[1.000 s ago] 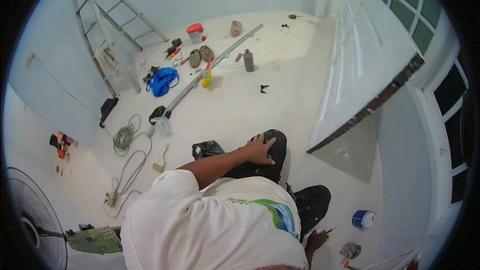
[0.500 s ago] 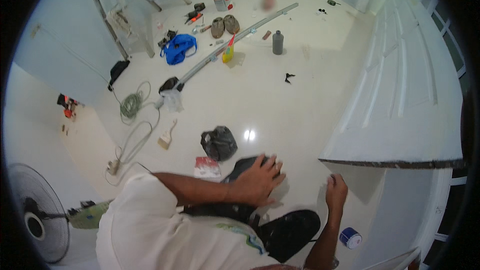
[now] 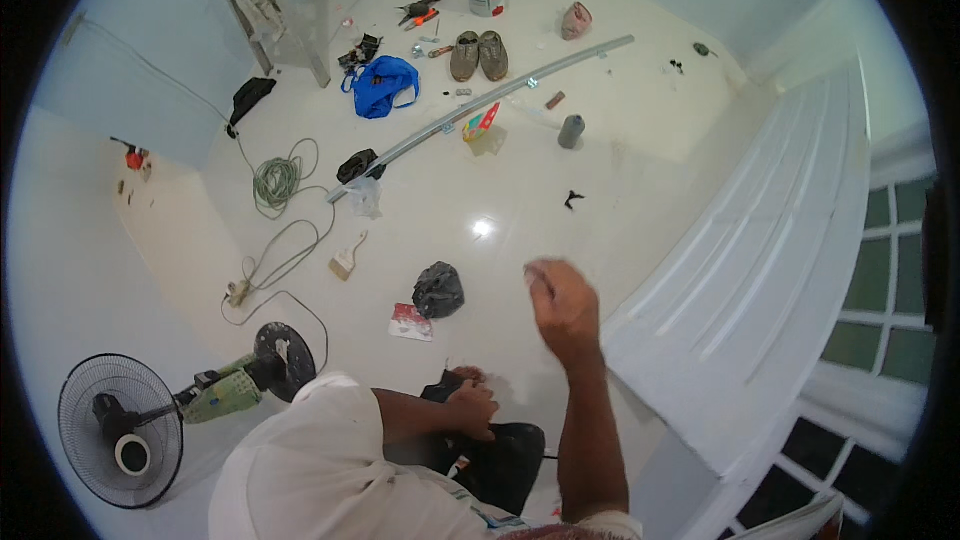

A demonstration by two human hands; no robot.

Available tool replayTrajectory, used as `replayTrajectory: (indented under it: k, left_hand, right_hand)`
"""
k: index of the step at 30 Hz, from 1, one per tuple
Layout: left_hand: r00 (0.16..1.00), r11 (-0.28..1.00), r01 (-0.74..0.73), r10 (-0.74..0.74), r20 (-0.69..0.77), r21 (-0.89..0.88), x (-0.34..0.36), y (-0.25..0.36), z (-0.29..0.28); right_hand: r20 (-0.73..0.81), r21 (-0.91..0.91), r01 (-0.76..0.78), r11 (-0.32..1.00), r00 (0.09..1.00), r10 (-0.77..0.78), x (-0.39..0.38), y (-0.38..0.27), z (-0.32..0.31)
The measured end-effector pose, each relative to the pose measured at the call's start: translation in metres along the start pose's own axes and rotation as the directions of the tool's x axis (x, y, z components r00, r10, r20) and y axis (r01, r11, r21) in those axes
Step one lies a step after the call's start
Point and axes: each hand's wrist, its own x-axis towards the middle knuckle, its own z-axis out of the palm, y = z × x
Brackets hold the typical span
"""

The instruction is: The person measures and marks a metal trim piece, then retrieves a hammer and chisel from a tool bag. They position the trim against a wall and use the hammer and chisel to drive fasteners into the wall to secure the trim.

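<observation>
The upper garment is a white shirt (image 3: 310,460) of soft, creased cloth. The left sleeve (image 3: 345,405) is white and short, wide at the hem, and leaves the left forearm (image 3: 410,414) bare. The right sleeve (image 3: 612,522) shows only as a narrow white edge above the bare right forearm (image 3: 592,440). A printed graphic (image 3: 492,515) in green and blue tones marks the front; its design is unclear. A reddish-brown strip (image 3: 555,533) at the lower edge is too little shown to identify. The trousers (image 3: 515,455) are black. The left fingers (image 3: 486,400) and right fingers (image 3: 543,285) are bare.
</observation>
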Motion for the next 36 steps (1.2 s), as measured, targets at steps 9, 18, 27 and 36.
replayTrajectory:
  k: [9, 18, 27, 36]
  left_hand:
    - [0.883, 0.859, 0.149, -0.338, -0.325, -0.490, 0.007, -0.066, -0.005]
    - [0.545, 0.363, 0.127, -0.803, -0.241, -0.923, -0.058, -0.117, -0.292]
    - [0.545, 0.670, 0.218, -0.687, -0.481, -0.710, -0.022, -0.251, -0.271]
    - [0.599, -0.148, -0.275, -0.799, -0.049, -0.950, 0.005, -0.349, -0.502]
  right_hand:
    - [0.440, -0.505, -0.430, 0.748, 0.617, 0.652, -0.075, 0.072, -0.073]
    - [0.440, -0.575, -0.377, 0.726, 0.606, 0.663, 0.050, 0.152, -0.190]
    - [0.344, -0.481, -0.437, 0.760, 0.703, 0.623, 0.295, 0.181, -0.194]
    - [0.518, -0.646, -0.419, 0.638, 0.372, 0.770, 0.442, 0.181, -0.184]
